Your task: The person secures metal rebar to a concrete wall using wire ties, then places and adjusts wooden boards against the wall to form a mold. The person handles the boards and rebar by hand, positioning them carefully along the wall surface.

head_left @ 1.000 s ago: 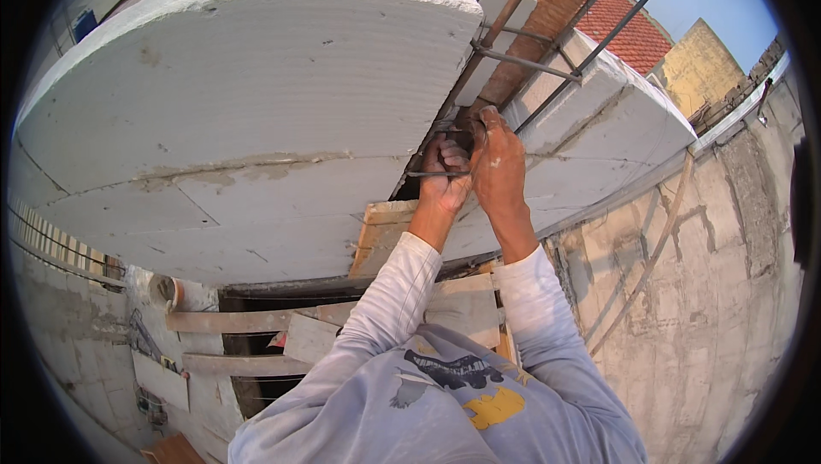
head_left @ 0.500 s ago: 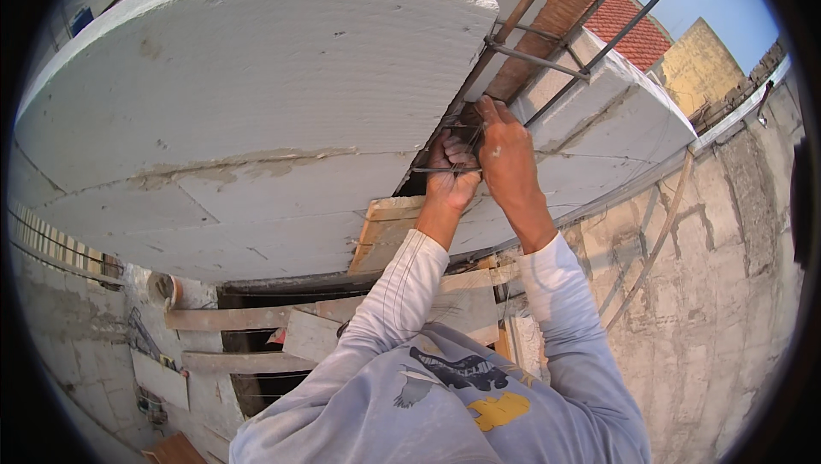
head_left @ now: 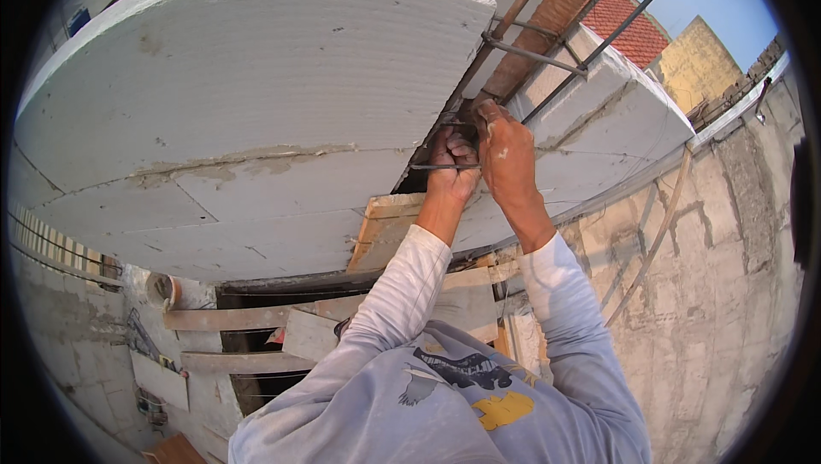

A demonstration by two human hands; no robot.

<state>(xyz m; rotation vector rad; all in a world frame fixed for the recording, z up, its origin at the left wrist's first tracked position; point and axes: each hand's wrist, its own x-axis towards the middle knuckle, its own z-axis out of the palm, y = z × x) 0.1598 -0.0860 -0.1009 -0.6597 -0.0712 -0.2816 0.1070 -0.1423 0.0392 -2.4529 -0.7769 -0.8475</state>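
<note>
Both my hands reach into the narrow gap between white block walls, where a steel rebar cage (head_left: 532,55) stands. My left hand (head_left: 451,165) is inside the cage with its fingers curled, a crosswise steel tie passing over it. Close beside it on the right, my right hand (head_left: 508,152) is closed in a pinch, fingertips pointing up into the gap. Whatever either hand grips is too small or hidden to make out. The large white block wall (head_left: 256,79) rises to the left of the gap. A wooden board (head_left: 385,223) stands just below my left hand.
Another white block wall (head_left: 599,113) stands to the right, and a wooden post (head_left: 547,23) rises behind the cage. Below are planks (head_left: 231,319) over dark openings. A rough grey block wall (head_left: 684,284) runs along the right, with a thin stick (head_left: 654,237) leaning on it.
Both hands stay in the gap. The left fingers have shifted slightly, and the right hand has turned a little with its fingertips curled in more. The view has moved slightly.
</note>
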